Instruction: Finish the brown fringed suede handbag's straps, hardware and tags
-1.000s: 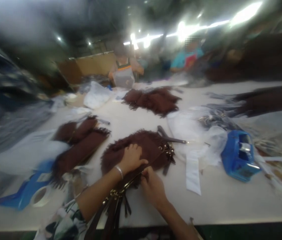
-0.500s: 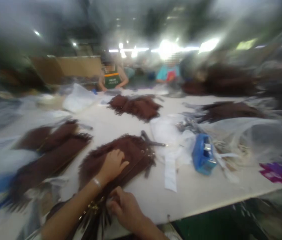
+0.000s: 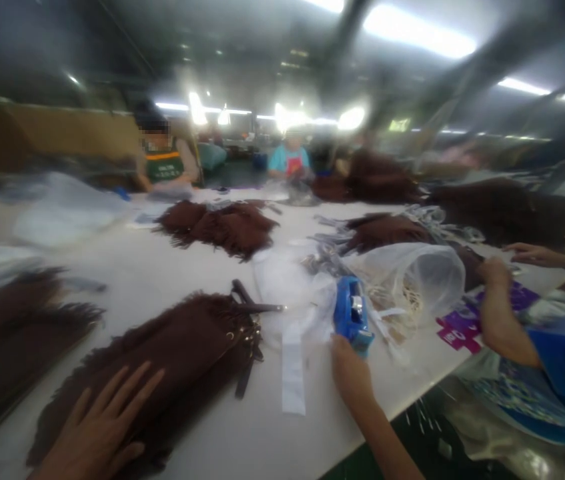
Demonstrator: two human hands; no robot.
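Note:
My left hand (image 3: 97,427) lies flat with fingers spread on a brown fringed bag (image 3: 172,353) that rests on the white table (image 3: 162,267). My right hand (image 3: 349,370) reaches right and touches the near end of a blue tape dispenser (image 3: 351,315). Its fingers are blurred and turned away, so I cannot tell whether they grip the dispenser. A white strip (image 3: 293,370) lies between the bag and the dispenser. The bag's dark strap and metal fittings (image 3: 249,327) stick out toward the dispenser.
More brown fringed bags (image 3: 222,227) lie farther back and at the left (image 3: 7,333). A clear plastic bag (image 3: 412,280) sits behind the dispenser. A co-worker's arms (image 3: 499,313) work at the right. Two people sit at the far side.
The view swung right. My right hand left the bag's strap and reached across to the blue dispenser. My left hand went from curled on the bag to flat and spread.

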